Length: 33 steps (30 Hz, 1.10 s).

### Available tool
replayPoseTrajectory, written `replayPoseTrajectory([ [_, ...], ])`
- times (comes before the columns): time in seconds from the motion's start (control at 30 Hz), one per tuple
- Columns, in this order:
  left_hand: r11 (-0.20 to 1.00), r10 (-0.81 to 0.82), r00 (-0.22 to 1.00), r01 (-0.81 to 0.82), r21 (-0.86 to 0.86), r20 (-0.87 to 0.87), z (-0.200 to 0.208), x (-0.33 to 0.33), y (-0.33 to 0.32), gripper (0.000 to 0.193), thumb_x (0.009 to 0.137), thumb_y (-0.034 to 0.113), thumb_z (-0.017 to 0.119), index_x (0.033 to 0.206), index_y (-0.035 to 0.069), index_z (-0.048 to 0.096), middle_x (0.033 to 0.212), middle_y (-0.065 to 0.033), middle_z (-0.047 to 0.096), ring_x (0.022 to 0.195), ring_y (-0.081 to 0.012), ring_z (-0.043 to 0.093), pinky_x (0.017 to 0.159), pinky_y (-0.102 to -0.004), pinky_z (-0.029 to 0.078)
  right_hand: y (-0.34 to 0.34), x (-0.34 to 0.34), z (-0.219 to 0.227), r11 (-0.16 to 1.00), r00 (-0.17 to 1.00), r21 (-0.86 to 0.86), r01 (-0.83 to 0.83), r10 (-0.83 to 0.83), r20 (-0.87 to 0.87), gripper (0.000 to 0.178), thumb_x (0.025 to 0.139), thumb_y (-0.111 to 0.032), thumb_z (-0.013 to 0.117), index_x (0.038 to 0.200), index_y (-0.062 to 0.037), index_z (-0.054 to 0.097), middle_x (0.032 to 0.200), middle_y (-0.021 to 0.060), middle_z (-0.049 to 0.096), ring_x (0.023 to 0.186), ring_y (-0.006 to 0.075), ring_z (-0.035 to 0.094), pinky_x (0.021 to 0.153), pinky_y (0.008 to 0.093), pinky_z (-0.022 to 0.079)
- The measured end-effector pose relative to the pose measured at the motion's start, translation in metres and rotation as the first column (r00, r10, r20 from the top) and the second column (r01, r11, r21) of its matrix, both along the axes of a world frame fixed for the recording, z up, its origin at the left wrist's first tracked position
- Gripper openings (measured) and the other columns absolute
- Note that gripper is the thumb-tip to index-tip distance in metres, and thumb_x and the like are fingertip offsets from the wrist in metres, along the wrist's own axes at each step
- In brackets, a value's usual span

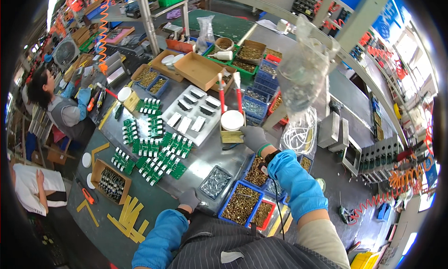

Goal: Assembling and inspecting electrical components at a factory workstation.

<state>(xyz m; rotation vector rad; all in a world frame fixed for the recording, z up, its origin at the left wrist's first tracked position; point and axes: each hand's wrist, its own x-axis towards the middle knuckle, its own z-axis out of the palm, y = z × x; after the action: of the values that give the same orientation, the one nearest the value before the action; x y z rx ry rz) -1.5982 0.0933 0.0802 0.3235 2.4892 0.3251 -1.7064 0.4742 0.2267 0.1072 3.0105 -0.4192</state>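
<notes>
My right hand (255, 139), in a grey glove, is at the right side of a small yellowish box (232, 137). Its fingers appear closed on the box's edge. A round white-lidded tub (232, 120) sits in that box, and two red-handled brushes (238, 92) stand behind it. Nearer my body, my left hand (189, 199), also gloved, rests low over the table's front; its fingers are mostly hidden. Just right of it lies a tray of silver screws (215, 181). Green circuit boards (154, 168) with white connectors spread to the left. Beyond them stands a white foam tray (191, 111) holding black and white parts.
Blue bins of brass parts (241, 203) and a red bin (262, 215) line the near right. A cardboard box of small parts (111, 181) and yellow strips (128, 217) lie left. A plastic bag (303, 73) hangs at right. A co-worker (63, 103) sits at far left.
</notes>
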Motion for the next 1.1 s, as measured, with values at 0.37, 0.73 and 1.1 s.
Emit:
replayPoseTrajectory([
  [0.37, 0.996, -0.053, 0.998, 0.051, 0.07, 0.027, -0.005, -0.006, -0.022, 0.037, 0.071, 0.026, 0.084, 0.098, 0.007, 0.068, 0.095, -0.0175, 0.072, 0.094, -0.0386, 0.069, 0.086, -0.0454, 0.054, -0.01, 0.193, 0.063, 0.979, 0.971, -0.09, -0.184, 0.167, -0.173, 0.012, 0.086, -0.016, 0.067, 0.097, -0.0114, 0.065, 0.087, 0.0102, 0.066, 0.078, 0.034, 0.068, 0.067, 0.0475, 0.052],
  [0.73, 0.993, -0.053, 0.996, 0.045, 0.108, 0.07, 0.01, -0.016, -0.013, 0.043, 0.066, 0.026, 0.091, 0.095, 0.004, 0.069, 0.094, -0.0178, 0.073, 0.091, -0.0383, 0.069, 0.084, -0.0443, 0.054, 0.109, 0.349, 0.052, 0.978, 0.965, -0.061, 0.197, -0.205, -0.164, 0.018, 0.082, -0.011, 0.064, 0.1, -0.0115, 0.064, 0.083, 0.0106, 0.064, 0.079, 0.034, 0.066, 0.068, 0.0468, 0.053],
  [1.1, 0.999, -0.016, 0.977, 0.022, -0.029, 0.214, -0.007, -0.016, -0.022, 0.09, 0.063, 0.04, 0.09, 0.133, -0.003, 0.055, 0.127, -0.0263, 0.064, 0.118, -0.0416, 0.062, 0.099, -0.0439, 0.051, 0.307, 0.192, 0.004, 0.853, 0.76, -0.113, 0.51, -0.508, -0.406, 0.023, 0.082, -0.004, 0.06, 0.103, -0.0089, 0.068, 0.09, 0.0177, 0.066, 0.088, 0.0417, 0.065, 0.076, 0.051, 0.051],
])
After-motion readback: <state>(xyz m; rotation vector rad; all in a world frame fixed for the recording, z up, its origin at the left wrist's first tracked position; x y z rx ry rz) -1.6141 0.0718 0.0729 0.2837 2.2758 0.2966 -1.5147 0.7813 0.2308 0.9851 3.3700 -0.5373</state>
